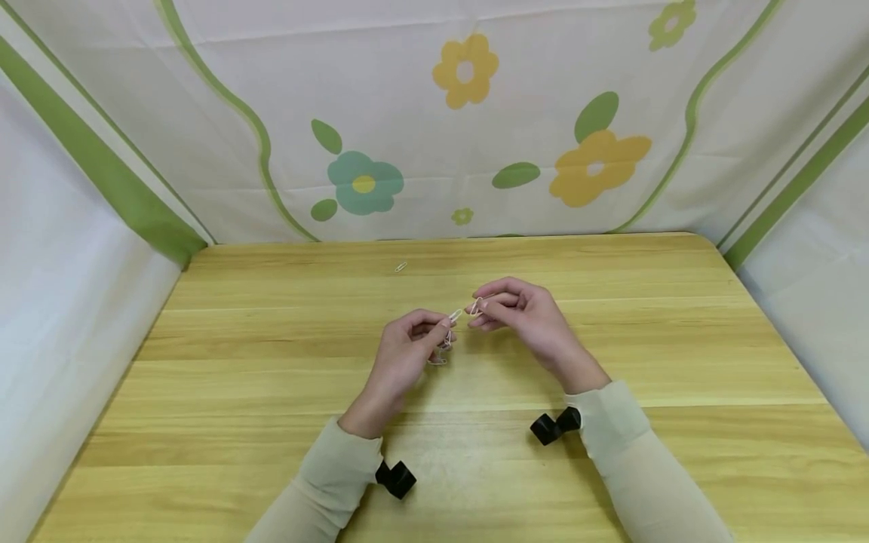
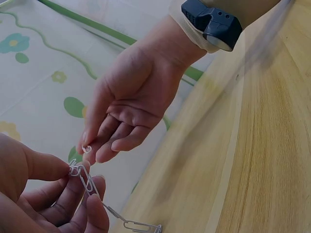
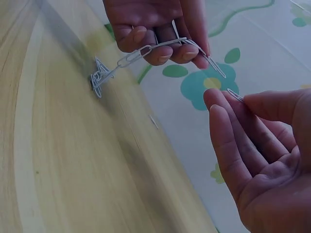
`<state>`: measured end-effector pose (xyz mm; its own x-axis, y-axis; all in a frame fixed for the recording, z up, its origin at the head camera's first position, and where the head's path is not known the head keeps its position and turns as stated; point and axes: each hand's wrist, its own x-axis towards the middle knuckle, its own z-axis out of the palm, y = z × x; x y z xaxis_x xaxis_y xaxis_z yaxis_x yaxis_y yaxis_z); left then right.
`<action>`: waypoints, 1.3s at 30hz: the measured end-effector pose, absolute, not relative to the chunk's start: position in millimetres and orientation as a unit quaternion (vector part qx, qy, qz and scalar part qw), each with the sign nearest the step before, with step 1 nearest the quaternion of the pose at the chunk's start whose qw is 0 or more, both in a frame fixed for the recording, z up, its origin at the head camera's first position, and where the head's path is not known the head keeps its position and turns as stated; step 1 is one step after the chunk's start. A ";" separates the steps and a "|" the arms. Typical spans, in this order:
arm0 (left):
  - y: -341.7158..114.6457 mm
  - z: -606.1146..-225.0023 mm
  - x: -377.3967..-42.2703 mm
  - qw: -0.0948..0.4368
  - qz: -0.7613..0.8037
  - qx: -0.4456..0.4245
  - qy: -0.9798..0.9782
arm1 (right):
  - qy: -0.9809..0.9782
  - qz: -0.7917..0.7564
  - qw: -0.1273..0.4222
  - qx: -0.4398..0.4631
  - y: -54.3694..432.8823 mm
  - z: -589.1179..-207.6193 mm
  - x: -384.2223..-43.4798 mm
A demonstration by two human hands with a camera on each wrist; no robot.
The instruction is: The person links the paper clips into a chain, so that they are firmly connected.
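My left hand [image 1: 405, 351] pinches the end of a chain of linked white paper clips [image 3: 133, 57] between thumb and fingers. The rest of the chain hangs across the fingers, and its lower links bunch together near the tabletop in the right wrist view. A single white paper clip [image 3: 235, 95] is held between the thumb and forefinger of my right hand [image 1: 526, 311], partly covered by the fingertips. The two hands face each other over the middle of the table, with a small gap between the loose clip and the chain's end clip [image 3: 216, 67].
Another white paper clip [image 1: 401, 267] lies alone toward the back of the wooden table [image 1: 224, 362]. Behind the table hangs a white cloth [image 1: 421, 143] with printed flowers, and more cloth stands at both sides. Each wrist carries a small black camera [image 1: 396, 480].
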<state>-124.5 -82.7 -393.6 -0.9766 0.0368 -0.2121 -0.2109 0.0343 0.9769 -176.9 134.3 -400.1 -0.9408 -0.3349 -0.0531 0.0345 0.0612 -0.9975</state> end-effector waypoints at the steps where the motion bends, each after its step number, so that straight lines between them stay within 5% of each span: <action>1: -82.7 -393.4 -124.5 0.089 0.692 -0.061 0.714 | 0.717 -0.675 0.138 -0.105 133.8 -399.4 -176.3; 39: -79.4 -393.3 -122.9 0.098 0.692 -0.059 0.712 | 0.792 -0.593 0.088 -0.112 124.8 -392.4 -169.6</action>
<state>-122.9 -79.4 -393.3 -0.9740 0.0521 -0.2207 -0.2191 0.0340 0.9751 -169.6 124.8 -392.4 -0.9597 -0.2810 -0.0062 -0.0731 0.2709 -0.9598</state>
